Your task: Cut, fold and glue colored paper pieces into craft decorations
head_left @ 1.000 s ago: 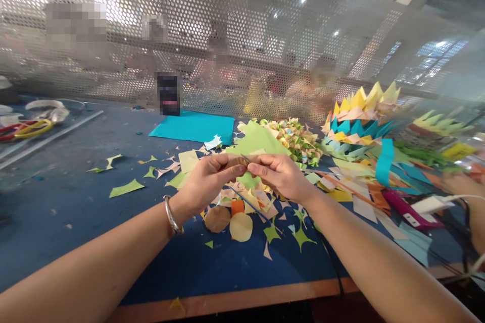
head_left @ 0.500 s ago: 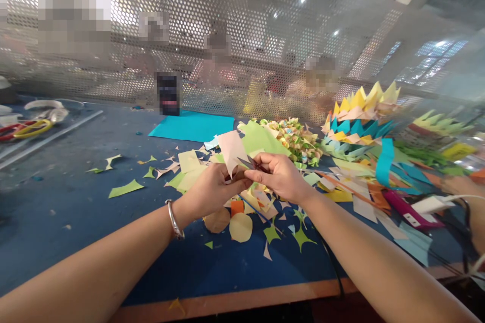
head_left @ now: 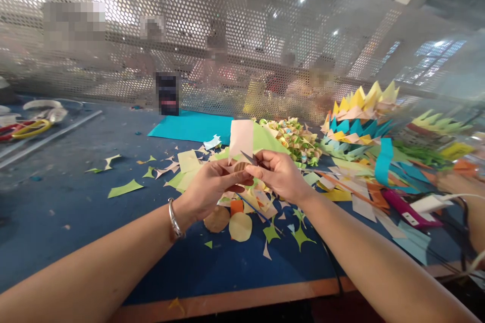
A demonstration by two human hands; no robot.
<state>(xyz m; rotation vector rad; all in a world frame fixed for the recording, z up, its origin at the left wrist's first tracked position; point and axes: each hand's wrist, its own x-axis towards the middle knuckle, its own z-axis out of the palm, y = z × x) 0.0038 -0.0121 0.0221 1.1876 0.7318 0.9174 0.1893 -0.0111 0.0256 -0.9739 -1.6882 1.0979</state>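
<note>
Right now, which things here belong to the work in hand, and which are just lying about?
In hand:
- left hand: pink paper, brown round piece
- right hand: small scissors

Lying about, as I judge it:
- blue sheet
- zigzag-edged paper stack
- green scrap
- magenta power strip

pink sheet (head_left: 241, 136): matt paper | scissors (head_left: 249, 158): metal | bangle (head_left: 175, 218): glossy metal | turquoise sheet (head_left: 193, 127): smooth paper | table edge (head_left: 227, 301): matt

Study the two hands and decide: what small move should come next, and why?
Probably bring the scissors to the pink paper's edge beside the brown piece: the left hand pinches paper and piece together, and the right hand holds the scissors with a blade close by.
</note>
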